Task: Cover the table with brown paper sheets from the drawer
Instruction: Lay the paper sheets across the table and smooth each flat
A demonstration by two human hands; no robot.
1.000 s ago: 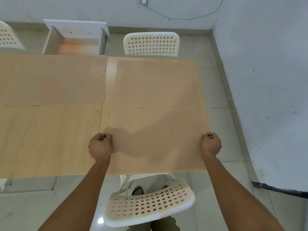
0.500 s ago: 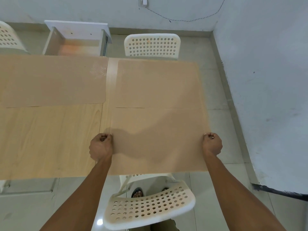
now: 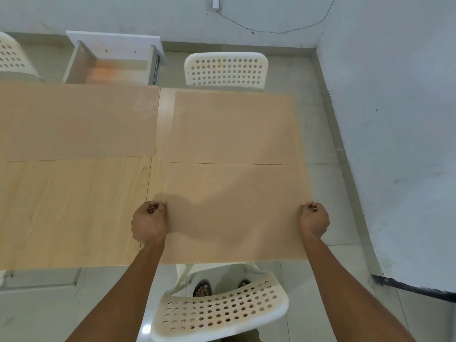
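Note:
A light wooden table (image 3: 74, 213) fills the left and middle. One brown paper sheet (image 3: 76, 122) lies flat on its far left part, another (image 3: 234, 127) on its far right part. A third brown sheet (image 3: 234, 208) covers the near right part, its far edge meeting the far right sheet. My left hand (image 3: 148, 224) pinches this sheet's left edge and my right hand (image 3: 314, 219) pinches its right edge; both fists are closed on the paper. The white drawer (image 3: 113, 62) stands pulled out beyond the table's far edge.
A white perforated chair (image 3: 225, 70) stands behind the table, another (image 3: 219, 314) right below me at the near edge, a third (image 3: 12, 58) at far left. A white wall (image 3: 394, 144) runs close along the right side. The near left of the table shows bare wood.
Both hands keep their grip on the sheet's side edges; the sheet and hands have barely shifted.

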